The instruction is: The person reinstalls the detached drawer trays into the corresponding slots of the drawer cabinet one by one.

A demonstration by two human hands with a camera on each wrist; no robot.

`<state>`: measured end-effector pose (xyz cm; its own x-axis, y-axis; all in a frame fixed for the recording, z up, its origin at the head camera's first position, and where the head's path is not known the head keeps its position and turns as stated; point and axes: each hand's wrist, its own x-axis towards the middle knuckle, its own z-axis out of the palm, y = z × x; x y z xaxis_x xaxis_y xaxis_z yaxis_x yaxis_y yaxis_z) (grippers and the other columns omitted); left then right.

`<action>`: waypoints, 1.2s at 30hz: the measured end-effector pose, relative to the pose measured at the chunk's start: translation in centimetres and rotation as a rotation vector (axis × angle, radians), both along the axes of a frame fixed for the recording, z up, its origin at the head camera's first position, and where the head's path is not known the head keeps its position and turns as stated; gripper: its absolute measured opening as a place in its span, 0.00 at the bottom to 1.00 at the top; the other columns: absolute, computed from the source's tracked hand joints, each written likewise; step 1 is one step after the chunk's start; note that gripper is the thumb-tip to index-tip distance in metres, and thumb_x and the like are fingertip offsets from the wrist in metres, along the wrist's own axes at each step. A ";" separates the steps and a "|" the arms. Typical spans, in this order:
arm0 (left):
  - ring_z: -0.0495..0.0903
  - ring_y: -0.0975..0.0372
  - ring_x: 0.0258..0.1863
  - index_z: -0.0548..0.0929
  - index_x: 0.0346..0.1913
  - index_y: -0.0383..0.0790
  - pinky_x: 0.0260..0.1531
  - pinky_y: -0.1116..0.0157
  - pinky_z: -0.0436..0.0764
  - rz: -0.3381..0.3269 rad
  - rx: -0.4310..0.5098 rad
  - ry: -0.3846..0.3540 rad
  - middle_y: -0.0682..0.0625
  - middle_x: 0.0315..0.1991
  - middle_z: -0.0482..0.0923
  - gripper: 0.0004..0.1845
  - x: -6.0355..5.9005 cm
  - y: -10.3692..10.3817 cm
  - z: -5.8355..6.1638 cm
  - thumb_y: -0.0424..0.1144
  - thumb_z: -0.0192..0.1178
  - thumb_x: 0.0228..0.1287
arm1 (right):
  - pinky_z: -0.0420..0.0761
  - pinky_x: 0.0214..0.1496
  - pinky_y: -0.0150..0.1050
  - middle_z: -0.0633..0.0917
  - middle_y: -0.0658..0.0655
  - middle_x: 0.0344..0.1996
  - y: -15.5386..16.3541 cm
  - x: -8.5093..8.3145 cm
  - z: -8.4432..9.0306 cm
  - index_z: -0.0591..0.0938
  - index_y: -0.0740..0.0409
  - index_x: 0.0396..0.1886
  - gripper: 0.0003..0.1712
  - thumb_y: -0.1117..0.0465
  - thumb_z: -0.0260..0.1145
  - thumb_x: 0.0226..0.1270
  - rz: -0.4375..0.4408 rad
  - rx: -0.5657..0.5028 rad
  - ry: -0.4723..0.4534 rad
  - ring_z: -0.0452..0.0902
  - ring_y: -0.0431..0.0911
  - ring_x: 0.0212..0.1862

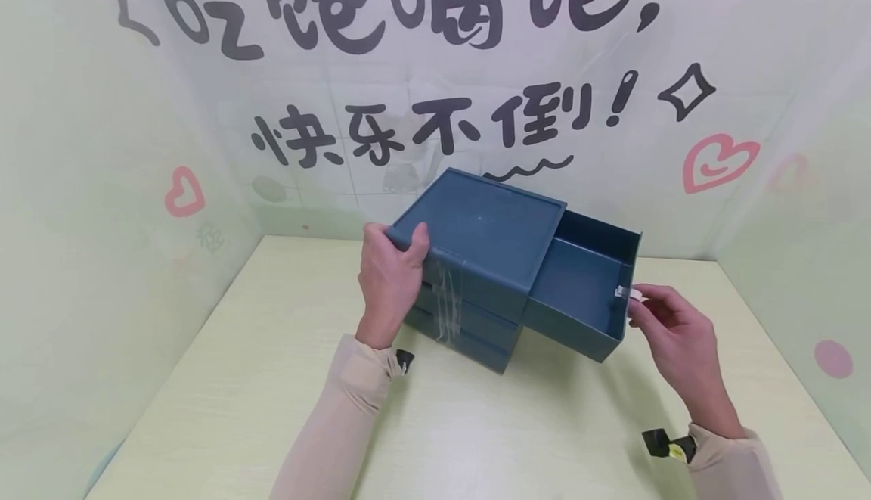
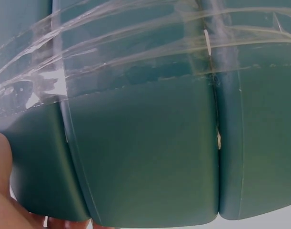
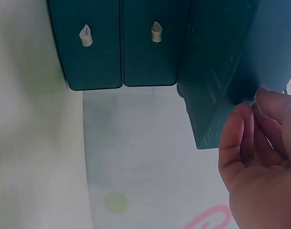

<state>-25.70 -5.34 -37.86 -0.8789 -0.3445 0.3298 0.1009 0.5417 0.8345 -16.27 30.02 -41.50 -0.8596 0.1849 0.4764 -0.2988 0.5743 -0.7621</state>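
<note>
Dark teal three-drawer box [image 1: 476, 258] sits mid-table [image 1: 272, 409], top drawer [image 1: 578, 288] pulled out to the right. Left hand [image 1: 391, 281] grips the box's left top corner; right hand [image 1: 674, 333] pinches the small white knob [image 1: 622, 293]. Clear tape [image 1: 445, 303] runs down the side. Printed backdrop [image 1: 435, 69] behind. Right wrist view shows the two lower drawers' knobs [image 3: 85, 36]; left wrist view shows only tape and seams.

A dark teal plastic cabinet [image 1: 476, 258] of three stacked drawers stands on the tabletop [image 1: 272, 409], clear tape [image 1: 449, 296] across its side. Its top drawer [image 1: 585, 288] is pulled out, a small white knob [image 1: 622, 293] on its front.
</note>
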 end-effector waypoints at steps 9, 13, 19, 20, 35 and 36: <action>0.74 0.52 0.32 0.68 0.50 0.39 0.28 0.57 0.71 0.003 -0.003 0.000 0.45 0.36 0.72 0.33 0.0 -0.1 0.1 0.68 0.53 0.65 | 0.76 0.34 0.20 0.83 0.37 0.32 -0.6 -0.7 -0.2 0.83 0.62 0.54 0.16 0.70 0.69 0.67 0.016 0.023 0.049 0.77 0.29 0.30; 0.74 0.52 0.32 0.68 0.50 0.39 0.28 0.57 0.71 0.003 0.000 0.001 0.45 0.36 0.72 0.33 0.0 0.0 0.1 0.68 0.53 0.65 | 0.77 0.35 0.19 0.84 0.43 0.35 -0.6 -0.9 -0.4 0.82 0.61 0.56 0.17 0.70 0.67 0.69 0.035 0.038 0.069 0.77 0.30 0.31; 0.75 0.51 0.34 0.68 0.49 0.39 0.30 0.54 0.73 0.007 -0.005 -0.008 0.45 0.36 0.73 0.33 0.0 0.1 0.0 0.68 0.53 0.64 | 0.77 0.38 0.18 0.79 0.28 0.38 -0.7 -1.1 -0.5 0.80 0.62 0.57 0.18 0.74 0.65 0.69 0.053 0.047 0.065 0.77 0.29 0.32; 0.75 0.51 0.34 0.68 0.49 0.39 0.30 0.54 0.73 0.008 -0.006 -0.008 0.45 0.36 0.73 0.33 0.0 0.1 0.0 0.68 0.53 0.64 | 0.77 0.38 0.17 0.79 0.28 0.38 -0.8 -1.1 -0.5 0.80 0.62 0.58 0.19 0.74 0.65 0.69 0.055 0.046 0.062 0.77 0.29 0.32; 0.74 0.51 0.34 0.68 0.49 0.38 0.29 0.56 0.71 0.002 -0.009 -0.005 0.45 0.36 0.72 0.34 0.1 0.0 0.1 0.69 0.52 0.65 | 0.80 0.37 0.20 0.77 0.40 0.33 -1.5 -1.9 -0.6 0.80 0.61 0.59 0.16 0.70 0.62 0.73 0.064 0.006 0.016 0.78 0.32 0.31; 0.74 0.52 0.33 0.68 0.49 0.38 0.29 0.56 0.71 0.001 -0.009 -0.004 0.45 0.36 0.71 0.34 0.1 0.0 0.0 0.69 0.52 0.65 | 0.80 0.37 0.20 0.77 0.40 0.33 -1.6 -2.0 -0.6 0.79 0.60 0.59 0.16 0.70 0.62 0.74 0.063 0.006 0.012 0.78 0.32 0.31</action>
<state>-25.57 -5.32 -37.81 -0.8799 -0.3426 0.3293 0.0968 0.5493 0.8300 -18.28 28.45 -42.06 -0.8635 0.1280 0.4878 -0.3437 0.5585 -0.7550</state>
